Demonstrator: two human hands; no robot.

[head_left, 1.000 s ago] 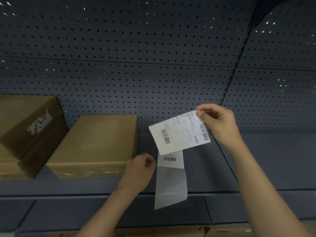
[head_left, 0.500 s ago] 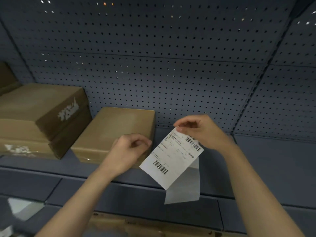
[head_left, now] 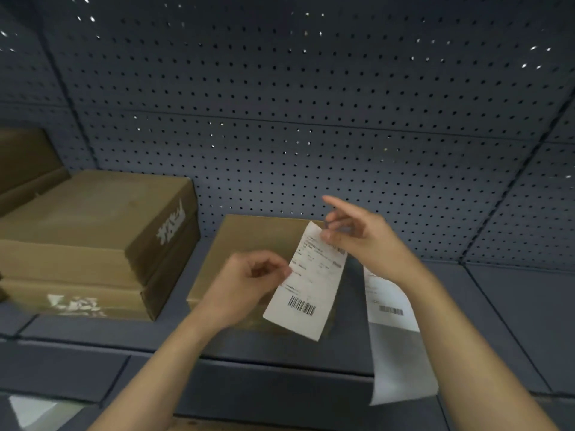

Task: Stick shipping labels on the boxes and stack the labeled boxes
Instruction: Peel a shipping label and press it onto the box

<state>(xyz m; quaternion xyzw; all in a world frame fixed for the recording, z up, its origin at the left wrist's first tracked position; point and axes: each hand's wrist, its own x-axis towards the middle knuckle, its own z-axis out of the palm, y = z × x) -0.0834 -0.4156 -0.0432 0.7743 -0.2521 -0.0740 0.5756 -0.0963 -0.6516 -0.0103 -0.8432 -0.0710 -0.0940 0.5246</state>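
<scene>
A white shipping label (head_left: 306,284) with a barcode hangs tilted in front of a plain brown box (head_left: 252,244) on the dark shelf. My left hand (head_left: 249,284) pinches the label's left edge between thumb and fingertips. At the label's top corner my right hand (head_left: 361,241) pinches it, its forefinger stretched out. A glossy backing strip (head_left: 395,346) with a further label on it hangs down from under my right wrist; what holds it is hidden.
Two brown boxes with white markings are stacked at the left, upper box (head_left: 93,213) on lower box (head_left: 74,293); another box (head_left: 25,157) stands behind them. A perforated back wall (head_left: 311,119) closes the shelf (head_left: 513,321). A white sheet (head_left: 28,409) lies bottom left.
The label has come left over the plain box and swung more upright. My left hand now pinches its edge. The backing strip has come away and hangs to the right.
</scene>
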